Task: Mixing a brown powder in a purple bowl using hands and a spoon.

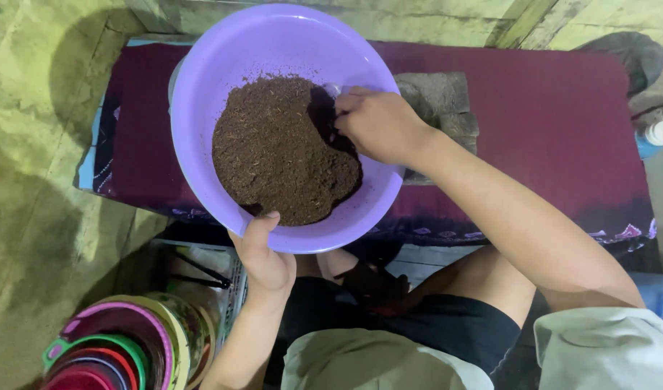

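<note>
A large lilac plastic basin (201, 94) is held up in front of me, tilted a little. It holds a heap of dark brown crumbly soil (277, 152). My left hand (263, 256) grips the basin's near rim, thumb over the edge. My right hand (375, 123) reaches into the basin from the right, fingers curled against the soil at its far right side. What the fingers hold is hidden.
A low bench covered in maroon patterned cloth (555, 115) lies under the basin. A grey block (440, 101) sits on it behind my right hand. A stack of coloured plastic pots (122, 347) stands at lower left. A bottle with a white cap (656, 136) is at the right edge.
</note>
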